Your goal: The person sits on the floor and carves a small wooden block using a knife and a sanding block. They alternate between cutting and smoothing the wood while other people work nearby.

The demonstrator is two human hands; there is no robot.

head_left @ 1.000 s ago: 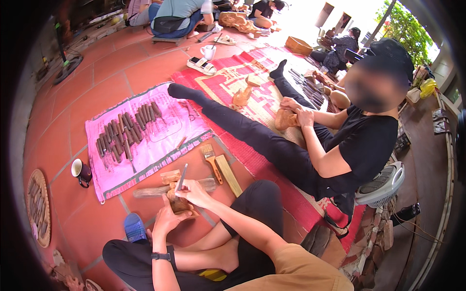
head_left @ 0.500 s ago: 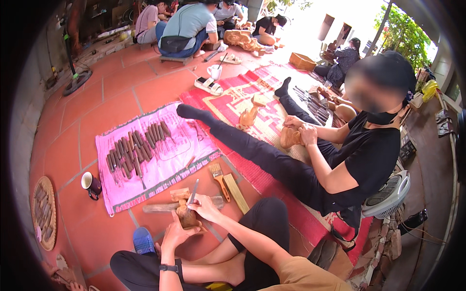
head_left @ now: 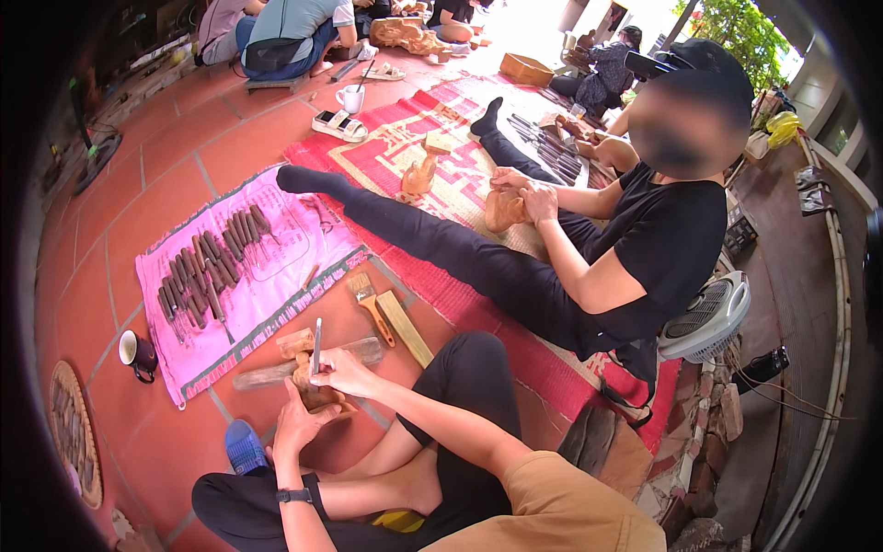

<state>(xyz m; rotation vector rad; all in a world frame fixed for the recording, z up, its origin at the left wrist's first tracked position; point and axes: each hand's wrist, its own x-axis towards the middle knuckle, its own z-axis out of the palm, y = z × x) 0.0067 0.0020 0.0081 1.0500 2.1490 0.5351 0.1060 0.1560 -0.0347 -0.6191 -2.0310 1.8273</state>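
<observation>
Between my crossed legs, my left hand (head_left: 300,423) grips a light-brown wood carving (head_left: 315,396) around its lower side, fingers and thumb wrapped on it. My right hand (head_left: 344,373) is closed on a slim grey carving tool (head_left: 318,337), which stands nearly upright with one end pointing up and away from me. The tool's lower end is hidden by the fingers, against or close to the carving. The carving's far part leans over a greyish wooden stick (head_left: 260,375) lying across the floor tiles.
Brown-handled chisels (head_left: 198,276) lie on a pink cloth (head_left: 303,216). Close by are a brush (head_left: 371,308), a wooden block (head_left: 405,328), a dark mug (head_left: 137,355) and a blue slipper (head_left: 245,447). A person in black (head_left: 681,248) sits at right, holding another carving (head_left: 505,210).
My view has turned a little right and down, so everything sits further left. Both hands stay on the carving and tool, with the tool standing more upright.
</observation>
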